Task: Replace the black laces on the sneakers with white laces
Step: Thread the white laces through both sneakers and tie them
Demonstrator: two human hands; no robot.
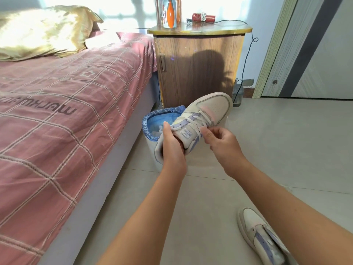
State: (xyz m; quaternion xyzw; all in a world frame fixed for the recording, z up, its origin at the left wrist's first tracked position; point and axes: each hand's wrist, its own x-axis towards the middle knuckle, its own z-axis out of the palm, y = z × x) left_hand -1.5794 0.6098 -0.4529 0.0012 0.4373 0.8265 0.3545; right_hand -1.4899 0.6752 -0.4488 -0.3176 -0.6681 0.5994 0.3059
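A cream sneaker (pixel 214 108) with lilac trim is held up in the air, toe pointing away. White laces (pixel 200 119) cross its eyelets. My left hand (pixel 172 144) grips the sneaker at the collar and heel, thumb beside the tongue. My right hand (pixel 221 140) pinches a white lace near the top right eyelet. A second sneaker (pixel 256 232) of the same kind lies on the floor at the lower right, partly behind my right forearm; no lace shows on it. No black laces are visible.
A bin with a blue liner (pixel 152 121) stands under the held sneaker, beside the bed (pixel 57 111). A wooden nightstand (pixel 198 69) with a bottle and red items stands behind. A door (pixel 315 54) is at the right. Tiled floor (pixel 277 150) spreads right.
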